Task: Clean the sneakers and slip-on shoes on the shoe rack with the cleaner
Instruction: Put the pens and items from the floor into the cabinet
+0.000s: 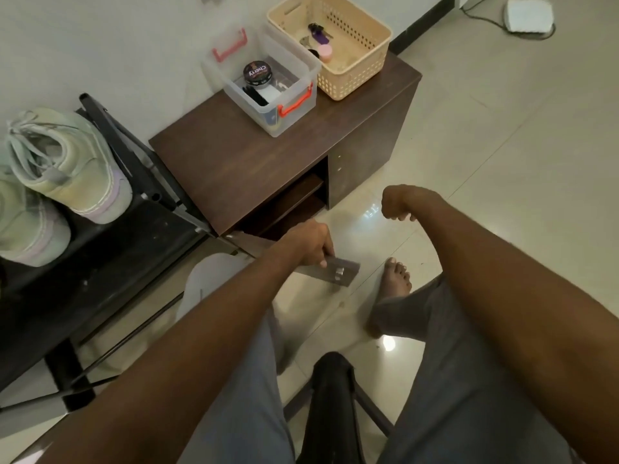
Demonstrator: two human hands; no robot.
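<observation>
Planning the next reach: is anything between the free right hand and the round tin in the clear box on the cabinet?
Nothing visible blocks it. The right hand hangs over the floor, holding nothing. The clear box is open-topped, the black tin exposed; only the cabinet top lies between.

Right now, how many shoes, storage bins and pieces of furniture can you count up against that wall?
Sneakers: 2, pale green, one and another, both on the black shoe rack
Bins: 2, a clear box and a beige basket
Furniture: 2, the rack and the brown cabinet carrying both bins
Total: 6
</observation>
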